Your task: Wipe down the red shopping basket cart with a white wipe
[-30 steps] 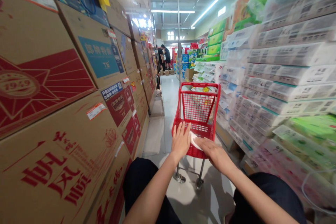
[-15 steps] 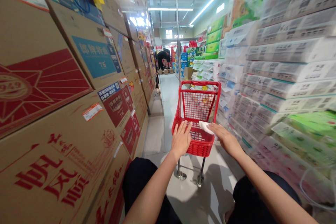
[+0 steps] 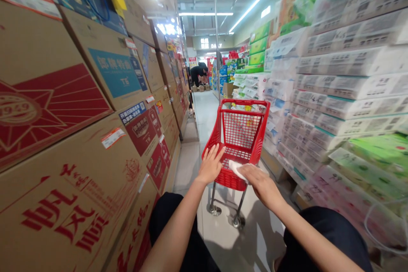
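Observation:
A small red shopping cart [image 3: 230, 180] with a mesh basket stands in front of my knees, turned slightly. My left hand [image 3: 210, 163] lies on its near left rim, fingers stretched out and a little apart, holding nothing. In my right hand [image 3: 256, 178] is a white cloth [image 3: 235, 167], pressed against the near right part of the basket rim. My right fingertips are partly hidden behind the hand and the cloth. The basket floor shows through as open mesh with nothing on it.
Stacked cardboard boxes [image 3: 73, 187] wall the left side. Packs of tissue paper [image 3: 334, 102] are piled on the right. A thin metal pole [image 3: 216, 29] rises behind the cart. Farther down the aisle a person in dark clothes [image 3: 198, 74] bends over.
The cart's near end has swung to the left. My right hand and the cloth have moved left and down along the near rim; my left hand has shifted slightly left.

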The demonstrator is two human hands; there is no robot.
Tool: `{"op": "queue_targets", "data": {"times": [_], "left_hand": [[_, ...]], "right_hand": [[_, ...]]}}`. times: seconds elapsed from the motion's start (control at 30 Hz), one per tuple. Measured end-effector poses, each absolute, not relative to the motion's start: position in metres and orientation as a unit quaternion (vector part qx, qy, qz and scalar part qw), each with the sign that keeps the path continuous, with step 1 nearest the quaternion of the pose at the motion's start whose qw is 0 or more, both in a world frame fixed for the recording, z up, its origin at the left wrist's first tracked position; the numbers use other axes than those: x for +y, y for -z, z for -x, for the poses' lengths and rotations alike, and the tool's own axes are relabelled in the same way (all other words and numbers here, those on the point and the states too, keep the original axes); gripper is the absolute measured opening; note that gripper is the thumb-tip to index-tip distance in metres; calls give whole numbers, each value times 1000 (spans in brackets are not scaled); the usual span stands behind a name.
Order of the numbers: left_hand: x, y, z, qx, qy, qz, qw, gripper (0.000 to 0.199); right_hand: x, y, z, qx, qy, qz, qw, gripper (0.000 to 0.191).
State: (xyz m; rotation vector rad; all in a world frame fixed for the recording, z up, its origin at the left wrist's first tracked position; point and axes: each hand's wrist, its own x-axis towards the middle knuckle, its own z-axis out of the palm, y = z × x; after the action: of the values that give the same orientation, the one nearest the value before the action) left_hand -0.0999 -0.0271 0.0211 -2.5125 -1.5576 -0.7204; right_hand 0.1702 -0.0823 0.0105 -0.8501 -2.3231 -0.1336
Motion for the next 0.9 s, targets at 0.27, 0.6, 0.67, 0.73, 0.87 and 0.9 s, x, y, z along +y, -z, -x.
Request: {"op": "queue_targets", "data": {"times": [0.27,0.6,0.67,0.73,0.87,0.9], "left_hand": [[-28,-21,111,-509,221,830,51,77],[-1,-17,119,-576,212,781,109,68],[6,-16,125,-605,204,762,108,66],[10,-15,131,-636,202,736,111,65],[9,-13,128,-678,229,685,137,62],[7,-13,123,-676,241,682,142,61]], "right_hand": [[-5,-29,-198,-884,105,345,297,50],[3,-34,-168,-867,121,381,297,29],[-7,-34,-155,-871,118,373,297,29],[-18,-30,-141,-875,116,360,302,32],[-38,-13,-113,-879,117,333,321,43],[-42,-9,-107,-882,112,325,321,47]]}}
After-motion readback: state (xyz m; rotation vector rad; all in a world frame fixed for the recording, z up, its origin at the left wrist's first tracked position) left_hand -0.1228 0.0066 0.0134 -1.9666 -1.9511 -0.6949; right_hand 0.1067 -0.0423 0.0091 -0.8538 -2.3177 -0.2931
